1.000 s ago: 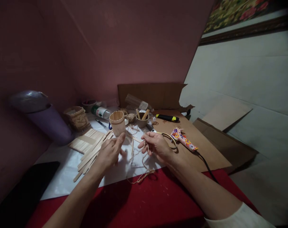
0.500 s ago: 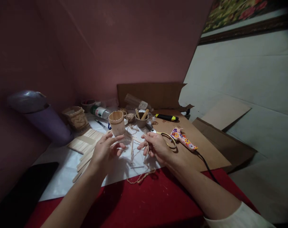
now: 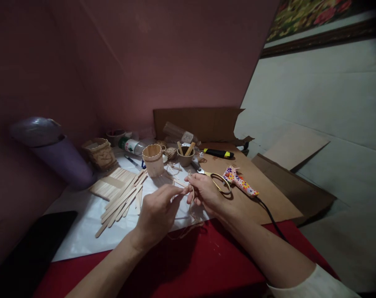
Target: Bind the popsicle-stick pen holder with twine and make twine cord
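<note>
Thin tan twine [image 3: 192,198] hangs from my right hand [image 3: 205,190], whose fingers are pinched on it above the white sheet. My left hand [image 3: 159,209] meets it from the left, thumb and forefinger closed at the same strand near the right fingertips. The twine's lower end trails over the sheet's front edge. Behind my left hand stands a round wooden-stick cup [image 3: 153,160] with a scalloped rim. Gold-handled scissors [image 3: 220,183] lie just beyond my right hand. Loose craft sticks [image 3: 121,205] are fanned out left of my left hand.
A patterned glue gun [image 3: 240,182] with a black cord and a yellow-black cutter [image 3: 219,153] lie on cardboard [image 3: 268,203]. Behind are a small pot [image 3: 185,157] with sticks, a green-labelled bottle [image 3: 131,145] and a decorated container [image 3: 100,154]. A purple bottle [image 3: 63,159] leans at left.
My left hand has moved right, from open fingers beside the cup to a pinch on the twine at my right fingertips. My right hand has hardly moved.
</note>
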`<action>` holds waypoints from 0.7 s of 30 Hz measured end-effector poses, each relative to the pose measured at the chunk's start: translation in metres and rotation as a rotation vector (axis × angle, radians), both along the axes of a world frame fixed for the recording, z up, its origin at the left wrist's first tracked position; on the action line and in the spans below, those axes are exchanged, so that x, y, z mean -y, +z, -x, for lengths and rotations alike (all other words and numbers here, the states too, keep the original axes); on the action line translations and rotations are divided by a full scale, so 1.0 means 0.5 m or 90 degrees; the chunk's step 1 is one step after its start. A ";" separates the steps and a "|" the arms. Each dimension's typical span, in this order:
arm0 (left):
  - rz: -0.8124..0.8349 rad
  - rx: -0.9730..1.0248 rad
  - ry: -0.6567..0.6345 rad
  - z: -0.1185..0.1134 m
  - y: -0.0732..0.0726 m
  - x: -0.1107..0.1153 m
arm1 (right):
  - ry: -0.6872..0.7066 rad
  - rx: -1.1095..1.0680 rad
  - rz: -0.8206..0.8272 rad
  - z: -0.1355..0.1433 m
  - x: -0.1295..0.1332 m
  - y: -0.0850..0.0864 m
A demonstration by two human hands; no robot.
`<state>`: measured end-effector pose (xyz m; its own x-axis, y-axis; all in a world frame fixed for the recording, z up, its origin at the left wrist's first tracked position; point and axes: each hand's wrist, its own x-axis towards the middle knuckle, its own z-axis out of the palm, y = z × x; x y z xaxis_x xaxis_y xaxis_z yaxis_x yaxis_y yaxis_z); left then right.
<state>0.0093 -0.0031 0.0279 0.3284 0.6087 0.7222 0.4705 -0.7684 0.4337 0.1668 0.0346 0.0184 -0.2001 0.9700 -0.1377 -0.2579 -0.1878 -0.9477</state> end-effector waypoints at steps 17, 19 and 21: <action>0.103 -0.115 0.100 -0.001 -0.018 -0.013 | 0.038 0.112 -0.115 0.017 0.015 0.001; 0.117 -0.097 0.098 0.000 -0.024 -0.015 | 0.042 0.114 -0.112 0.017 0.015 0.001; 0.109 -0.085 0.100 0.001 -0.027 -0.019 | 0.027 0.127 -0.110 0.016 0.014 0.001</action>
